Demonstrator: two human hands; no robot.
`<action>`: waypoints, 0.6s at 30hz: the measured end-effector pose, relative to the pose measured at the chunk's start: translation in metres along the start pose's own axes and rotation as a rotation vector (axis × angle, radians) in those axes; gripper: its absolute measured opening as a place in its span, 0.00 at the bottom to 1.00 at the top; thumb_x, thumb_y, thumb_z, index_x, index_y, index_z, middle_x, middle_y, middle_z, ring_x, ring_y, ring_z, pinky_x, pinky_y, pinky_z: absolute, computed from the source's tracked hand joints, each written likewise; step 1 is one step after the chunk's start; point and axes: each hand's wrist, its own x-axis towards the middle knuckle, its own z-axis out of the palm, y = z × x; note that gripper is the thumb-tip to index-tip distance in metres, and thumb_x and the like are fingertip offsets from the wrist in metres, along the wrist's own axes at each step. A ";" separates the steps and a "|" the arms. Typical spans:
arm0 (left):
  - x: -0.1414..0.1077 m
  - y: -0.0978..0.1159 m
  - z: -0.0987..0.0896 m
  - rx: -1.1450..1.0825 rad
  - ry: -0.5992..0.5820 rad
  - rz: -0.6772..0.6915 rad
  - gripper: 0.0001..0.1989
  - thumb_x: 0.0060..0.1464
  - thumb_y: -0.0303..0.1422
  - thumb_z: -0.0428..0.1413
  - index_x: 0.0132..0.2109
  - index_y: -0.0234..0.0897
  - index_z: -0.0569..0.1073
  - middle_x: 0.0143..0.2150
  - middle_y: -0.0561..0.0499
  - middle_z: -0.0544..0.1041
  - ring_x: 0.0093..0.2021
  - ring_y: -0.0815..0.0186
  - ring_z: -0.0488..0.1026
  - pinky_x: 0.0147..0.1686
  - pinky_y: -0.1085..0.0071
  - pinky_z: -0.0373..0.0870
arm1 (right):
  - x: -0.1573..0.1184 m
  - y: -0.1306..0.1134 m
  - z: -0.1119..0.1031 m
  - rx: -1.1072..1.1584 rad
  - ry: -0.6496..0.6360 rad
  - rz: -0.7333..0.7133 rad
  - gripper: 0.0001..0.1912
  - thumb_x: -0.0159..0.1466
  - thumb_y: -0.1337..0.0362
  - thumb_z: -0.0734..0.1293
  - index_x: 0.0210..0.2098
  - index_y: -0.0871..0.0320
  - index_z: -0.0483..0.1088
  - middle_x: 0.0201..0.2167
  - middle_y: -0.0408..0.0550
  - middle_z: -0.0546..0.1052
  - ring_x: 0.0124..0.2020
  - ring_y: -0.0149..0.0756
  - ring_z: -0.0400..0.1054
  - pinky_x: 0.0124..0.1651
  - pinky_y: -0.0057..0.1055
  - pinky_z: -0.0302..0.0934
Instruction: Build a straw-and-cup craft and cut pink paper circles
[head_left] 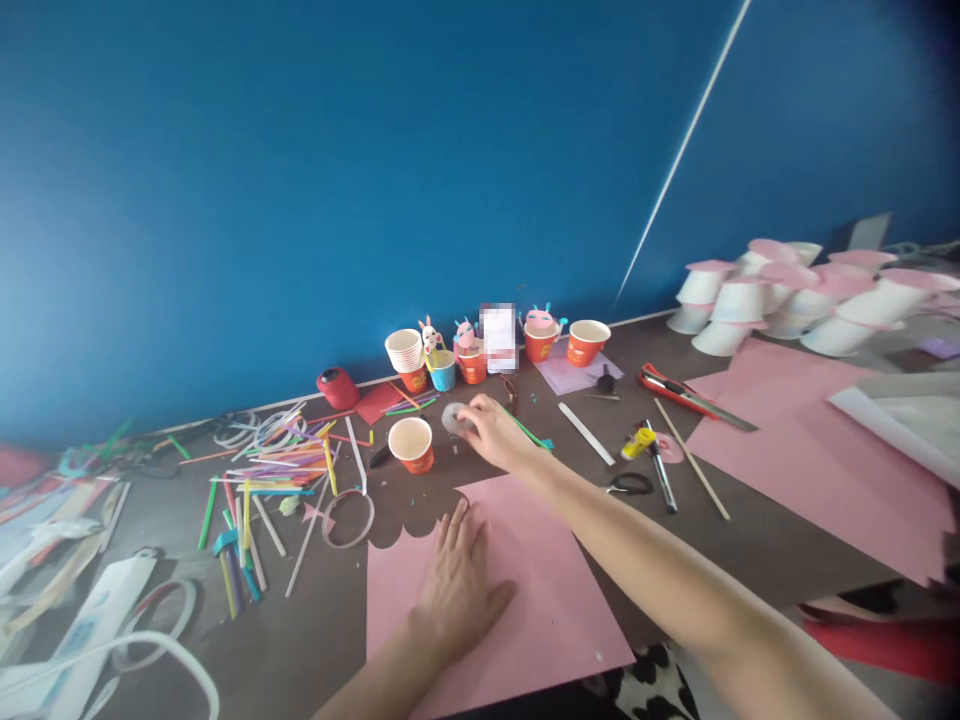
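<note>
Seen from the wearer's head, a person works at a dark table [292, 650] against a blue wall [360, 170]. The left hand [463, 575] lies open and flat, fingers together, on a pink sheet [551, 580] at the near edge; scallops are cut into the sheet's upper left side. The right hand [491, 432] reaches beyond the sheet, thumb and fingers closed on the edge of a small translucent ring [448, 419], probably a tape roll; whether it is raised cannot be told. Just left of the ring stands an orange paper cup [412, 458]; further left lie scattered straws [277, 468]. Black-handled scissors [637, 484] rest to the right of the sheet. The step in hand appears to be grasping the ring while steadying the paper; moving it calls for a firm pinch and clearance from the cup.
</note>
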 end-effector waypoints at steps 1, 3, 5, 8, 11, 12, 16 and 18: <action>-0.001 0.000 -0.001 -0.009 0.019 0.014 0.26 0.52 0.41 0.46 0.56 0.31 0.59 0.57 0.38 0.59 0.59 0.49 0.50 0.54 0.47 0.50 | -0.015 -0.004 -0.006 0.012 0.002 -0.007 0.09 0.60 0.65 0.62 0.41 0.59 0.65 0.38 0.49 0.64 0.41 0.35 0.59 0.46 0.31 0.54; -0.003 0.000 -0.002 -0.032 0.039 0.044 0.23 0.53 0.37 0.46 0.54 0.31 0.61 0.53 0.39 0.63 0.54 0.52 0.58 0.52 0.50 0.56 | -0.048 -0.013 -0.014 0.033 -0.014 -0.027 0.07 0.60 0.65 0.62 0.39 0.57 0.66 0.37 0.47 0.64 0.39 0.34 0.60 0.44 0.30 0.55; -0.003 0.001 -0.002 -0.048 0.044 0.060 0.23 0.52 0.37 0.47 0.54 0.30 0.60 0.50 0.39 0.65 0.51 0.53 0.61 0.49 0.53 0.61 | -0.077 -0.020 -0.017 0.040 -0.056 -0.056 0.07 0.61 0.68 0.60 0.38 0.55 0.67 0.36 0.47 0.65 0.38 0.35 0.60 0.43 0.32 0.55; -0.003 0.001 -0.001 -0.052 0.049 0.042 0.23 0.51 0.36 0.48 0.54 0.31 0.60 0.50 0.39 0.65 0.51 0.54 0.61 0.47 0.56 0.64 | -0.100 -0.024 -0.012 0.020 -0.131 -0.038 0.09 0.60 0.70 0.60 0.39 0.54 0.67 0.34 0.46 0.66 0.37 0.36 0.61 0.42 0.33 0.55; -0.003 0.002 0.000 -0.048 0.046 0.030 0.23 0.50 0.36 0.49 0.53 0.32 0.61 0.51 0.39 0.64 0.51 0.53 0.61 0.48 0.57 0.64 | -0.102 -0.025 -0.005 0.032 -0.165 -0.022 0.12 0.61 0.70 0.59 0.43 0.53 0.66 0.35 0.46 0.67 0.38 0.35 0.62 0.42 0.31 0.55; -0.003 0.002 0.001 -0.046 0.050 0.030 0.23 0.50 0.37 0.49 0.53 0.32 0.61 0.51 0.39 0.64 0.51 0.53 0.61 0.48 0.57 0.65 | -0.100 -0.025 -0.003 0.038 -0.167 -0.020 0.13 0.61 0.70 0.59 0.45 0.52 0.65 0.36 0.46 0.67 0.39 0.35 0.62 0.42 0.31 0.55; -0.004 0.002 0.002 -0.060 0.074 0.028 0.24 0.50 0.36 0.49 0.53 0.33 0.60 0.51 0.40 0.65 0.51 0.53 0.61 0.47 0.56 0.65 | -0.096 -0.028 0.001 0.037 -0.183 -0.025 0.14 0.61 0.69 0.59 0.45 0.52 0.65 0.38 0.47 0.68 0.41 0.36 0.63 0.43 0.31 0.56; -0.004 0.002 0.002 -0.074 0.080 0.024 0.24 0.50 0.37 0.49 0.54 0.34 0.60 0.51 0.40 0.64 0.51 0.53 0.61 0.46 0.57 0.66 | -0.096 -0.029 0.001 0.022 -0.196 -0.019 0.13 0.60 0.70 0.60 0.44 0.52 0.65 0.39 0.47 0.69 0.42 0.37 0.63 0.43 0.32 0.56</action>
